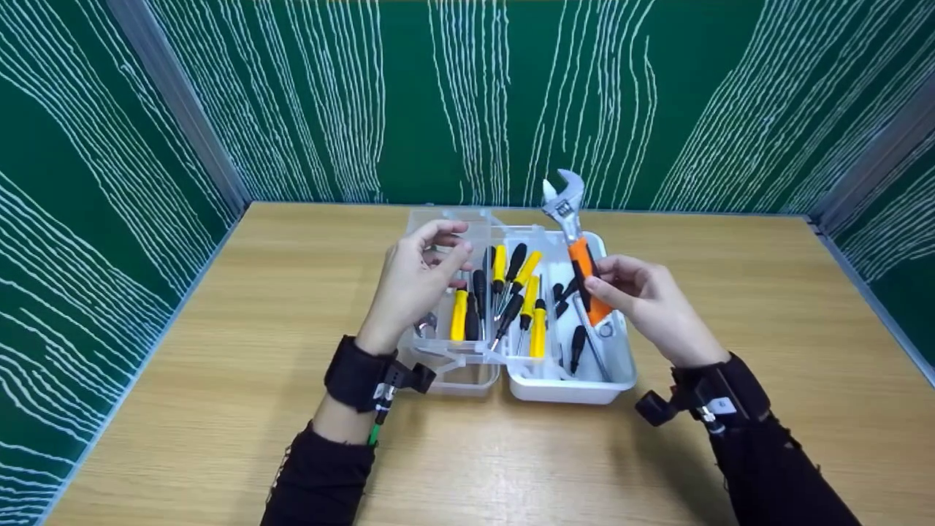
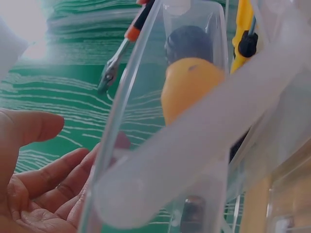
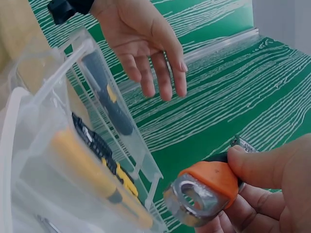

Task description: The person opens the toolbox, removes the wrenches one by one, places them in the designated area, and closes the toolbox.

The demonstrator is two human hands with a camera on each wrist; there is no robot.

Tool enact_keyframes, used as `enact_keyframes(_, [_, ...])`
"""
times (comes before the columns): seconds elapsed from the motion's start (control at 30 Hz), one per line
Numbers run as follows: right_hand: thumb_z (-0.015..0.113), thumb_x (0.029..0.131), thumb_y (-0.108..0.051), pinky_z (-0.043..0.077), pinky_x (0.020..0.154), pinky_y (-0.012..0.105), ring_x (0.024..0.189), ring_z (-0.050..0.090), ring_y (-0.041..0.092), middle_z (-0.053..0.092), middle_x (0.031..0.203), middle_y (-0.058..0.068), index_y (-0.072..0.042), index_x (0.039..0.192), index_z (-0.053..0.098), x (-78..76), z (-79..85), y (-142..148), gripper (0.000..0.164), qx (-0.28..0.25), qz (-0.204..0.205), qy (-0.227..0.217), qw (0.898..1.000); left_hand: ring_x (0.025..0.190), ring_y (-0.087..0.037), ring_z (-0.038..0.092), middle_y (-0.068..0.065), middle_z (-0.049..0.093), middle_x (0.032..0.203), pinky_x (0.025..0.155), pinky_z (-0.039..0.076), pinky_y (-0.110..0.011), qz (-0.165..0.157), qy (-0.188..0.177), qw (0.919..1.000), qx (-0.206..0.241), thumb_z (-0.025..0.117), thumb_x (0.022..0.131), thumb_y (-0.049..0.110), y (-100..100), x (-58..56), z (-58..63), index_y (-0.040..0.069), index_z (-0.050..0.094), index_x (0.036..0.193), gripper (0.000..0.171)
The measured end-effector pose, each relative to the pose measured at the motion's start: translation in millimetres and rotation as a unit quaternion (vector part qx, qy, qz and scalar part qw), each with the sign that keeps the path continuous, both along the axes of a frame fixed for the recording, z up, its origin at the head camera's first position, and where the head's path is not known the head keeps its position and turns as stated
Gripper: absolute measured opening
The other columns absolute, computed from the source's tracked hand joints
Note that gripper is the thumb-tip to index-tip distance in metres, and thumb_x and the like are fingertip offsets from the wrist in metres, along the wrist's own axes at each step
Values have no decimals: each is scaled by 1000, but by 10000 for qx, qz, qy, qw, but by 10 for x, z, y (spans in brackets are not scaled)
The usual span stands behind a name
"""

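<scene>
My right hand holds an adjustable wrench by its orange and black handle, thumb on one side and fingers on the other. The wrench's metal head points up and away, above the white toolbox. In the right wrist view, the ring end of the wrench faces the camera. Over the clear tray on the left, my left hand hovers with loosely bent fingers and holds nothing. The left wrist view shows its spread fingers beside the tray wall.
Several yellow screwdrivers and black screwdrivers lie in the middle tray. Another black-handled tool and a long metal rod are in the white box. Behind the wooden table stands a green panel with white lines.
</scene>
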State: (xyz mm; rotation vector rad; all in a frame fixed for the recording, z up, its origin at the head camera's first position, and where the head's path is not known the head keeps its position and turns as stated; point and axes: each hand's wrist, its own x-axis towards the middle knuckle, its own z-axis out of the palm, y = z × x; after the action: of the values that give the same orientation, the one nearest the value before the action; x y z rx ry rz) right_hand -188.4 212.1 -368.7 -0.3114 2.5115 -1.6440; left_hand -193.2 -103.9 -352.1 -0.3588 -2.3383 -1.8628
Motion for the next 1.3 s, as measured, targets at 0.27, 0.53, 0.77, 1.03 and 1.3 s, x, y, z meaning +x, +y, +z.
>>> enact_keyframes(0.27, [68,108,-31,61,89,21,95,69,14,70,108,2,0,129,65,22,-79,155,38,41,-102,105,9999,101,-37,77,-14,72,119,77,69,-35,49,-41,9998,-214,70,106,19,-50,-16,0,7,69,135,32])
enact_keyframes(0.53, [67,108,-36,60,90,21,96,68,13,70,108,1,1,132,64,44,-150,319,44,144,-284,3,9995,95,-30,77,-13,73,117,75,68,-32,84,-22,9988,-483,70,106,19,-87,-9,7,8,69,135,31])
enact_keyframes(0.77, [66,107,-42,57,90,17,101,64,13,66,113,1,-1,137,61,36,-215,467,52,403,-548,-223,9974,92,-28,76,-11,73,115,75,68,-32,157,24,9974,-705,71,105,20,-115,-13,7,10,70,135,32])
enact_keyframes(1.03, [64,108,-42,56,90,17,100,64,12,67,112,0,1,138,60,7,-328,628,53,509,-669,-260,9961,92,-34,77,-12,74,115,73,68,-31,203,67,9973,-701,72,105,20,-140,-30,7,9,71,134,31])
enact_keyframes(1.3, [64,109,-38,59,88,20,95,66,8,68,106,-6,4,136,60,-25,-457,803,50,297,-735,-380,9961,92,-34,77,-12,74,116,73,68,-31,217,75,9967,-780,72,104,21,-135,-44,3,10,71,134,32])
